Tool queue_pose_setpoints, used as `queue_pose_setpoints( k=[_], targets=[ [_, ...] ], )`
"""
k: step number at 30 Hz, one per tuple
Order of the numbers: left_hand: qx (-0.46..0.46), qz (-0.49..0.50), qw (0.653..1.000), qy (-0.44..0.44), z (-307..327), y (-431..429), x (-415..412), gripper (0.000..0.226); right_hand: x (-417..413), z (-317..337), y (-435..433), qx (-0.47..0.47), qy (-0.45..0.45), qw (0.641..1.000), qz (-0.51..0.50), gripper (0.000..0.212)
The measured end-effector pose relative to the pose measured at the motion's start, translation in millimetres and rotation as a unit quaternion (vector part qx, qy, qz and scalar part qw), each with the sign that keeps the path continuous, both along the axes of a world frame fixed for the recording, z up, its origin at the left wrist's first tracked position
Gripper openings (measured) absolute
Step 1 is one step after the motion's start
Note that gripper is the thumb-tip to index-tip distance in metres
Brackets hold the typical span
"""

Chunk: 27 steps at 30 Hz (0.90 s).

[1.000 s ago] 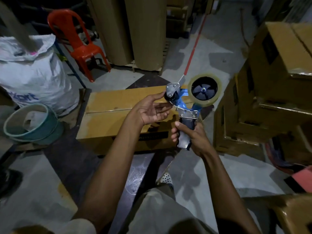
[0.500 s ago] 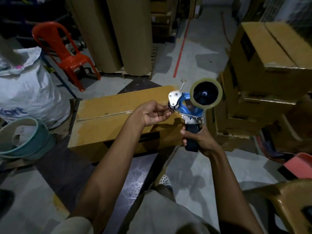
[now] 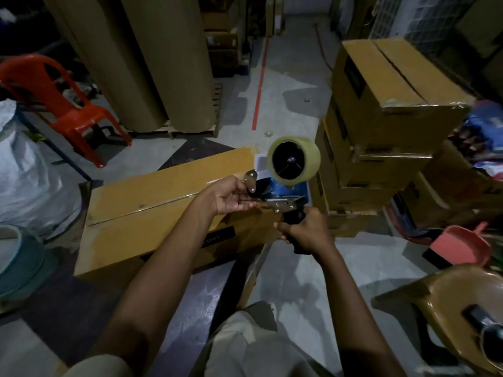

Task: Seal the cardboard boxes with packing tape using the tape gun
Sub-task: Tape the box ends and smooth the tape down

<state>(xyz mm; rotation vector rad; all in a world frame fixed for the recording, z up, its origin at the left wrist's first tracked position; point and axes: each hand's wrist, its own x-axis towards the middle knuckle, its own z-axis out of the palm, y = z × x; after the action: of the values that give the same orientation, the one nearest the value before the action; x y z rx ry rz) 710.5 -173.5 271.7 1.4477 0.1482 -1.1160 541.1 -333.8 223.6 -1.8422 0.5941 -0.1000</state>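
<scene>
Right hand (image 3: 304, 231), fingers fully wrapped, grips the black handle of the blue metal tape gun (image 3: 284, 198), which is held above the right end of the long brown cardboard box (image 3: 152, 221). Left hand (image 3: 227, 197), fingers curled, pinches the gun's front plate.

Long box (image 3: 163, 213) on floor ahead; stacked boxes (image 3: 381, 148) right; chair (image 3: 68, 110) far left; tape gun (image 3: 283, 186) above box's right end.

Grey floor (image 3: 294, 63) marked by red line (image 3: 260, 77). Red chair (image 3: 79, 115) placed left, between white sack (image 3: 27, 172) and big brown rolls (image 3: 168, 63). Room dimly lit.
</scene>
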Motion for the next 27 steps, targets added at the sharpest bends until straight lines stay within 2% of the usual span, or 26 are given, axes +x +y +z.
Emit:
queue_pose_setpoints(
  k=[5,7,15,18,22,24,27],
  targets=[
    [0.034,-0.030,0.998,-0.034,-5.5,5.0,22.1,0.018,9.2,12.7,-5.9,-0.066,0.012,0.997,0.046,0.023],
    [0.047,-0.040,0.997,-0.038,-7.0,6.0,32.8,0.020,16.2,21.0,-4.7,-0.064,0.017,0.997,0.037,0.024],
    [0.058,-0.065,0.996,-0.033,-6.4,-5.6,71.5,0.019,42.7,29.7,-6.4,0.050,0.025,0.998,0.033,0.047],
    [0.086,-0.082,0.992,-0.048,-6.4,-10.0,90.4,0.013,51.7,21.5,-13.2,0.155,0.018,0.987,0.027,0.043],
    [0.110,-0.113,0.986,-0.050,-2.1,-21.5,106.9,0.012,54.9,14.4,-22.8,0.291,0.016,0.956,0.023,0.034],
    [0.121,-0.132,0.982,-0.061,-0.9,-30.9,113.2,0.016,55.9,11.2,-26.6,0.291,0.021,0.956,0.023,0.024],
    [0.122,-0.158,0.979,-0.047,-2.7,-41.0,121.1,0.022,56.4,5.5,-29.2,0.236,0.024,0.971,0.016,0.024]
  ],
)
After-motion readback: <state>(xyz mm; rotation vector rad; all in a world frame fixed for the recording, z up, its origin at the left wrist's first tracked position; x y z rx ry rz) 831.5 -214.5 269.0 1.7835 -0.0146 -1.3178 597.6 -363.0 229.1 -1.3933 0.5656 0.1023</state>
